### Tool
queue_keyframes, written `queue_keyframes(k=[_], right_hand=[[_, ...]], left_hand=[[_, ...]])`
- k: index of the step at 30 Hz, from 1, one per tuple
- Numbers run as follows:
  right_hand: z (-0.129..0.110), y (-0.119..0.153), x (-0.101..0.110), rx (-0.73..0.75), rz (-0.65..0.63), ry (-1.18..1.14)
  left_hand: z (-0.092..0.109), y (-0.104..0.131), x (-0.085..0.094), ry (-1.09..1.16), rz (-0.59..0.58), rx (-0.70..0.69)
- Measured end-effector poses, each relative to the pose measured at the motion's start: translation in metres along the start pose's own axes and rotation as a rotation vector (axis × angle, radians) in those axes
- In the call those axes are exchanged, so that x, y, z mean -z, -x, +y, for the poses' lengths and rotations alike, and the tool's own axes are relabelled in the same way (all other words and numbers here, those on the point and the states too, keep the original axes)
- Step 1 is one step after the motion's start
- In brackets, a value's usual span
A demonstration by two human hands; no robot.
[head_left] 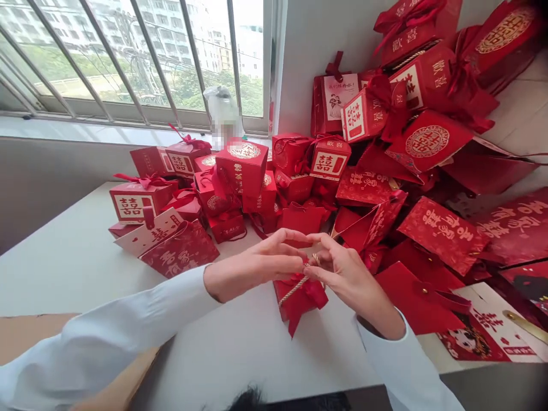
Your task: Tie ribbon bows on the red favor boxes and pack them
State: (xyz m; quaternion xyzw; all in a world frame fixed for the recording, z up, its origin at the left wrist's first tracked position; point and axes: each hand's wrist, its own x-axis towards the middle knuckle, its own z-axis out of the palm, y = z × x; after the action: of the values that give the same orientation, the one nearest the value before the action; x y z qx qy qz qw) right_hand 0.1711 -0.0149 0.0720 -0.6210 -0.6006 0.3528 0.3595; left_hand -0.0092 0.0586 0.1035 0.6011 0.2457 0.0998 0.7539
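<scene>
A small red gift box [283, 292] with a red ribbon [295, 317] stands on the white table in front of me. A twisted gold-and-white cord [293, 291] runs over its top. Above the box, my left hand [265, 262] is closed, its fingertips pinched near the top of the ribbon and cord. My right hand [342, 267] pinches from the other side, with a loop of the cord showing between its thumb and fingers. Both hands' fingertips meet over the box, and they partly hide its top.
Red gift boxes [242, 171] crowd the back of the white table [55, 251]. More red boxes and bags [428, 142] are heaped on the right. A cardboard box [128, 377] sits at the lower left. Beyond is a barred window [171, 63] with a plastic bag [223, 111] on its sill.
</scene>
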Motion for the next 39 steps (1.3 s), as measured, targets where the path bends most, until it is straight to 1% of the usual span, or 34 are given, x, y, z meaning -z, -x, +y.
queue_keyframes(k=[3,5,7,8,10,12,13,15,18,20,23,25,26,27,29,32,35,36,37,39], right_hand=[[0.007,-0.005,0.002,-0.003,-0.062,-0.054],[0.016,-0.008,0.001,0.005,-0.074,-0.095],[0.026,-0.01,0.0,0.023,-0.045,-0.144],[0.032,-0.01,-0.001,0.029,-0.018,-0.177],[0.04,-0.01,-0.001,0.029,0.022,-0.268],[0.046,-0.009,0.0,0.01,0.024,-0.386],[0.047,-0.008,0.001,-0.004,0.019,-0.446],[0.048,-0.006,0.002,-0.03,0.016,-0.551],[0.047,-0.004,0.004,-0.055,0.032,-0.635],[0.046,-0.004,0.004,-0.058,0.039,-0.655],[0.044,-0.004,0.0,-0.061,0.057,-0.683],[0.042,-0.004,-0.003,-0.068,0.07,-0.7],[0.041,-0.004,-0.004,-0.072,0.071,-0.708],[0.039,-0.004,-0.005,-0.075,0.069,-0.718],[0.036,-0.003,-0.007,-0.088,0.051,-0.74],[0.032,-0.004,-0.008,-0.122,0.021,-0.765],[0.03,-0.005,-0.009,-0.127,0.024,-0.789],[0.03,-0.006,-0.009,-0.125,0.031,-0.793],[0.029,-0.006,-0.009,-0.12,0.039,-0.794],[0.028,-0.006,-0.009,-0.108,0.05,-0.79]], left_hand=[[-0.001,-0.005,-0.003,-0.401,0.051,-0.077],[0.006,-0.011,-0.005,-0.677,0.067,-0.086],[0.017,-0.017,-0.008,-0.921,0.139,-0.068],[0.023,-0.02,-0.01,-1.002,0.181,-0.065],[0.029,-0.023,-0.013,-1.06,0.267,-0.066],[0.025,-0.02,-0.016,-1.042,0.317,-0.091],[0.018,-0.016,-0.017,-1.021,0.332,-0.112],[-0.005,-0.007,-0.018,-0.95,0.357,-0.169],[-0.057,0.006,-0.014,-0.785,0.412,-0.219],[-0.097,0.006,-0.013,-0.704,0.447,-0.228],[-0.15,-0.004,-0.018,-0.641,0.491,-0.274],[-0.175,-0.014,-0.024,-0.593,0.532,-0.312],[-0.183,-0.019,-0.027,-0.557,0.558,-0.336],[-0.188,-0.023,-0.028,-0.532,0.58,-0.348],[-0.192,-0.029,-0.026,-0.511,0.613,-0.334],[-0.186,-0.033,-0.017,-0.513,0.58,-0.304],[-0.184,-0.038,-0.012,-0.475,0.505,-0.364],[-0.185,-0.04,-0.013,-0.457,0.5,-0.395],[-0.186,-0.043,-0.014,-0.442,0.509,-0.426],[-0.189,-0.047,-0.018,-0.426,0.563,-0.491]])
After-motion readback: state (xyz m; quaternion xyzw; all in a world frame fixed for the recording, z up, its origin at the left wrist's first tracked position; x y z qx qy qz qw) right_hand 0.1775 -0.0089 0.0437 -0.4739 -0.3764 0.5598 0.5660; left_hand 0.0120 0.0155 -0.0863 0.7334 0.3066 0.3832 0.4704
